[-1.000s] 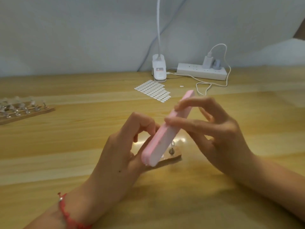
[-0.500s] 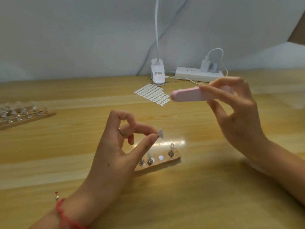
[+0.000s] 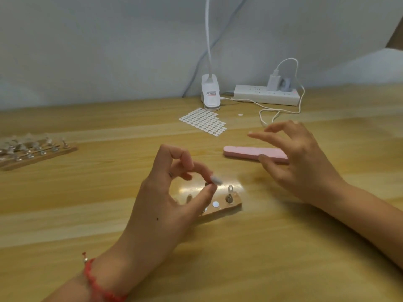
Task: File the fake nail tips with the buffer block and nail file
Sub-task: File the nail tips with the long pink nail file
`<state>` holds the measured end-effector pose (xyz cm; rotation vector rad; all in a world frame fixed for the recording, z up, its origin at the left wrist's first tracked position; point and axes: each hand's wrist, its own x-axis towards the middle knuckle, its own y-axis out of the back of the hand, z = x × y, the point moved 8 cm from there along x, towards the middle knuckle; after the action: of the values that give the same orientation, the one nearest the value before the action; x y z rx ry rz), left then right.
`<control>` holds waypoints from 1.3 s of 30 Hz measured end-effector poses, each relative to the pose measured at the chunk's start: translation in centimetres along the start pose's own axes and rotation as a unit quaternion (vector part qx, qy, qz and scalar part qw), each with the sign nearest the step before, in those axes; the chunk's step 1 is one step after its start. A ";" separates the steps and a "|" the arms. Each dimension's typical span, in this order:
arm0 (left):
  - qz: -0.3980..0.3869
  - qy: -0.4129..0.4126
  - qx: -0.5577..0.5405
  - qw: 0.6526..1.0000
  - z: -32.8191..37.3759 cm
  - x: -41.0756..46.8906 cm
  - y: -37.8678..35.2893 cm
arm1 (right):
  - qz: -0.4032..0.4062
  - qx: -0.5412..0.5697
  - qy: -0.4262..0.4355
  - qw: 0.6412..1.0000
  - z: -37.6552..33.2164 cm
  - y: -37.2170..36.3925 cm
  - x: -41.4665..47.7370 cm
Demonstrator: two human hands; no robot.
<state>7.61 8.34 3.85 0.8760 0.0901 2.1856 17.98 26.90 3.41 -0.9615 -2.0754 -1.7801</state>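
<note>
Head view: the left hand (image 3: 172, 192) pinches 1 pale nail tip (image 3: 216, 180) between thumb and fingertip, held above a small wooden stand (image 3: 232, 204) on the bench (image 3: 283, 247). The right hand (image 3: 303, 162) is spread and loose over the pink buffer block (image 3: 248, 151), which lies flat on the bench; whether the thumb touches it I cannot tell. The tip looks very light, thin and slick, likely to flick away or crack if squeezed, so grip it by its base. The block looks light and stiff, best taken by its long sides near the middle.
</note>
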 end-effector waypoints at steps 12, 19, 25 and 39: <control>-0.049 0.017 0.068 0.996 -0.9 -0.4 -1.9 | -0.052 0.121 0.064 0.989 -2.4 -1.5 -0.8; -0.059 0.026 0.138 0.988 -1.2 -0.6 -2.0 | -0.054 0.126 0.105 0.985 -3.5 -1.4 -1.0; -0.068 0.031 0.184 0.980 -1.3 -0.6 -2.0 | -0.046 0.012 0.000 0.999 -0.4 -1.1 -0.3; -0.140 -0.054 0.417 0.896 0.6 0.6 -3.2 | -0.082 0.001 -0.067 0.994 1.9 -2.4 -0.6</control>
<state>9.70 10.86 3.66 1.3364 1.0932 1.7881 17.38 28.42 0.69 -0.9599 -2.2977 -1.8375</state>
